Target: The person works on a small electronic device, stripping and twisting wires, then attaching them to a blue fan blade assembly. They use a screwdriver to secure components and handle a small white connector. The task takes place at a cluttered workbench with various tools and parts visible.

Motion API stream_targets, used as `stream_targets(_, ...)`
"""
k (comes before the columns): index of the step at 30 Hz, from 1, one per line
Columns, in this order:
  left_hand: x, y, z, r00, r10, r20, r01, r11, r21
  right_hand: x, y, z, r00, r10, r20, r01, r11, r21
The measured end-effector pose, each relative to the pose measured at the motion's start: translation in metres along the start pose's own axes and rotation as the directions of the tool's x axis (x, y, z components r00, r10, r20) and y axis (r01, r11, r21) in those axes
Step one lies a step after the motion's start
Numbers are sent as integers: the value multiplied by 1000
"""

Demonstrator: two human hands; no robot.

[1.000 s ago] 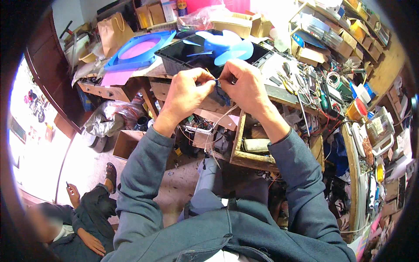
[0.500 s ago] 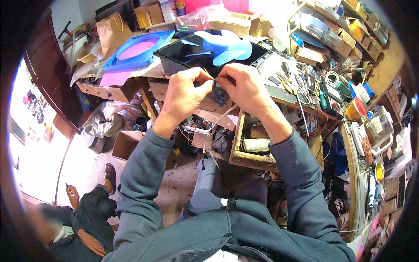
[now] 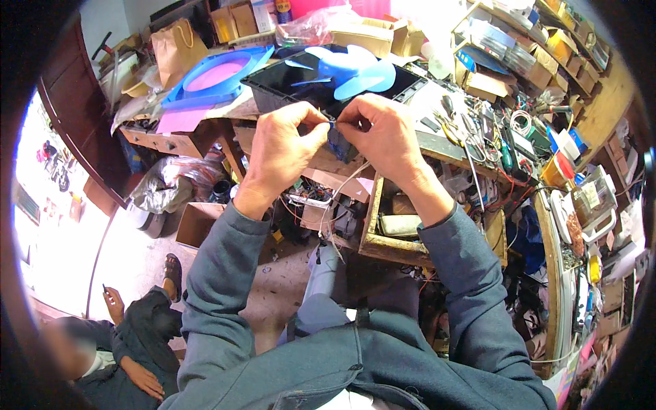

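A thin blue piece like wire [image 3: 333, 124], too small to tell exactly, is in the air between both hands, before the black rectangular plastic crate [image 3: 270, 100]; the bare left hand [image 3: 290, 145] has thumb and forefinger clamped on it; the bare right hand [image 3: 380, 134] pinches it likewise; the light-blue plastic fan blade [image 3: 352, 72] rests on the crate; a blue plastic frame [image 3: 247, 69] lies to the left.
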State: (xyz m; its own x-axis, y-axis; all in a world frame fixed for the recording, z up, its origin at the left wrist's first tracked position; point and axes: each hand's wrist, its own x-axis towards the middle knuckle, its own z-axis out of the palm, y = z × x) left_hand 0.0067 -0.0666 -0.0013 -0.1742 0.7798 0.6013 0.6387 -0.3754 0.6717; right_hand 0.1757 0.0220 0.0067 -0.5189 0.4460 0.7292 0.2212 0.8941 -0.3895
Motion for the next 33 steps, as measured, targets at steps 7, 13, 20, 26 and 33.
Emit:
stream_targets(7,-6,-10,-16,999,-38,-26,36,996,-80,5,-4,-9,998,62,15,-63,997,55)
stream_targets(13,-14,-19,-23,966,-256,45,254,887,-387,-6,5,-15,982,184,-35,-182,981,72)
stream_targets(20,-34,-42,-22,986,-163,37,161,862,-481,-17,-6,-10,996,79,47,-82,994,70)
stream_targets(26,-51,-38,-23,981,-173,91,195,858,-475,-17,-18,10,992,-119,43,118,993,31)
stream_targets(33,-59,-38,-15,992,-105,76,126,910,-394,-30,-22,42,997,68,45,-74,987,142)
